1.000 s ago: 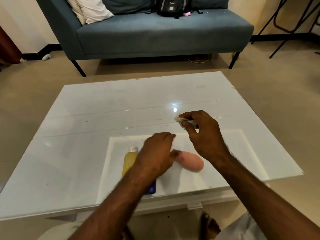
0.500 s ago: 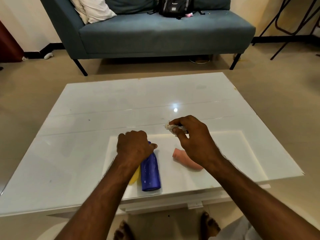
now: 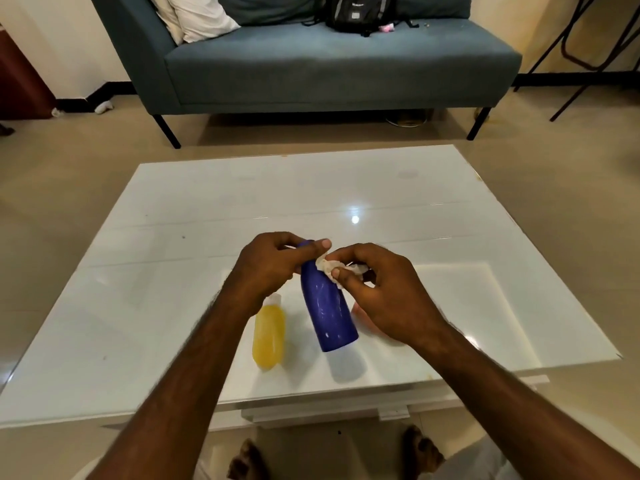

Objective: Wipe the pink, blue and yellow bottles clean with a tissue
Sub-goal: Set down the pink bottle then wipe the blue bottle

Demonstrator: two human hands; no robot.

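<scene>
My left hand (image 3: 268,268) grips the top of the blue bottle (image 3: 327,310), which hangs tilted above the white table (image 3: 173,237). A crumpled white tissue (image 3: 332,268) is pinched in my right hand (image 3: 384,292) and pressed against the bottle's upper side. The yellow bottle (image 3: 268,332) with its clear cap lies flat on the table, just left of the blue one. Only a thin edge of the pink bottle (image 3: 356,310) shows from under my right hand.
A blue-grey sofa (image 3: 329,60) with a white cushion (image 3: 201,19) and a black backpack (image 3: 356,12) stands beyond the table. Black chair legs (image 3: 581,74) are at the far right. My bare feet (image 3: 420,452) show below the table's near edge.
My left hand took the blue bottle from the table and lifted it. My right hand brought the tissue onto its upper side. The yellow bottle is uncovered now.
</scene>
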